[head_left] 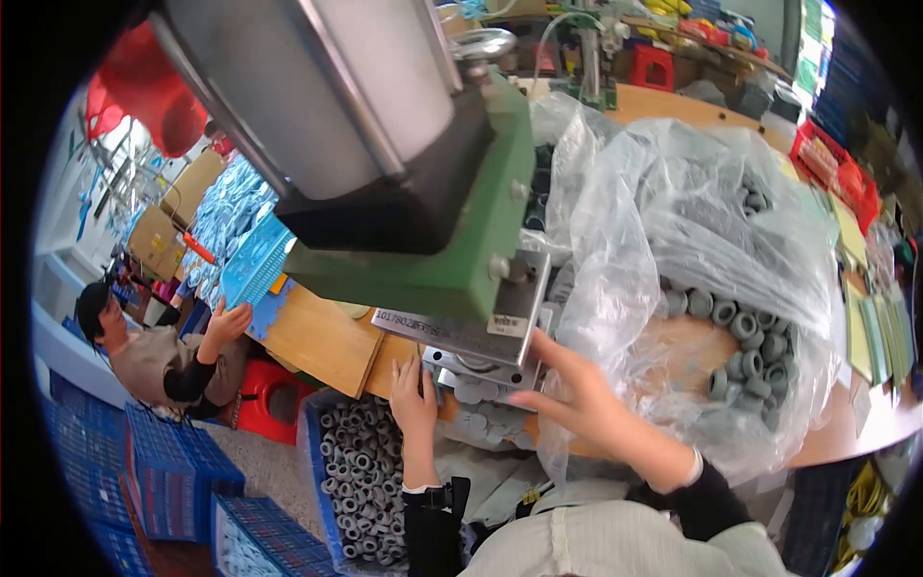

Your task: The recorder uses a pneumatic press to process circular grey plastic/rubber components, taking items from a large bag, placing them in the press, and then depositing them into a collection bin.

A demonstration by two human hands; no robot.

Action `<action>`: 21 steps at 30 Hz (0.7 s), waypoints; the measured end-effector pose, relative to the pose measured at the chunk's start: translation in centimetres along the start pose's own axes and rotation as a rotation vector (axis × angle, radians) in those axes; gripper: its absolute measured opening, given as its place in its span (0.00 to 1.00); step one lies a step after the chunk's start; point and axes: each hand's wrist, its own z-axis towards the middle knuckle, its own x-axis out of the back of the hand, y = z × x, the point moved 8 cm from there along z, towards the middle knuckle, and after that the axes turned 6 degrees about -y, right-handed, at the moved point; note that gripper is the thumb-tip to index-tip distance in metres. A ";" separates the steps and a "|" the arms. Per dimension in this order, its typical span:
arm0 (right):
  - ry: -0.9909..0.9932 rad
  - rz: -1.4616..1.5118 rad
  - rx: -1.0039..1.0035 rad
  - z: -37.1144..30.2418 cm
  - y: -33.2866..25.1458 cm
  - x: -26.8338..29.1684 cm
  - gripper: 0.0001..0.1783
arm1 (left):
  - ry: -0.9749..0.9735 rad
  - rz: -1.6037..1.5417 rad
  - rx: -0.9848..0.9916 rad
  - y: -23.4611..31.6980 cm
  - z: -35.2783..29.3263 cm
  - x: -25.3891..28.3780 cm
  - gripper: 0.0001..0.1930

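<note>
Centrally, in the head view, a press [423, 274] with a green head and a pale cylinder is seen, and beneath it an upper metal block [461, 337] is set closely over a lower metal block [447, 363]. Grey round pieces [481, 420] are scattered at the near edge of the lower block. The left hand [413, 396] is held just beside the left end of that block, its fingers pointed toward the far side; whether anything is pinched, or whether the metal is touched, cannot be told. The right hand [577, 385] is held at the right of the blocks, its thumb and forefinger spread apart, with nothing seen gripped between them. On the right, grey rings [745, 327] are partly covered by a clear plastic bag [615, 279] laid on the wooden table [663, 101]. At the near left, more rings are heaped in a blue bin [312, 462]. Farther left, a blue basket [255, 269] is held by a co-worker [183, 356], beside whom a red stool [269, 399] is placed. Blue crates [178, 471] are stacked at the near left, and a red basket [836, 178] is placed at the far right.
</note>
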 end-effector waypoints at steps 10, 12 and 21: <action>0.313 -0.879 -0.654 -22.4 14.5 22.3 0.30 | 0.083 0.085 0.037 2.2 -0.4 -0.7 0.17; 0.185 -0.893 -0.610 -20.2 11.5 20.2 0.29 | 0.110 0.107 0.079 2.4 -0.7 -0.6 0.18; 0.091 -0.787 -0.466 -16.3 9.2 18.2 0.29 | 0.190 -0.632 -0.159 16.0 4.1 3.2 0.26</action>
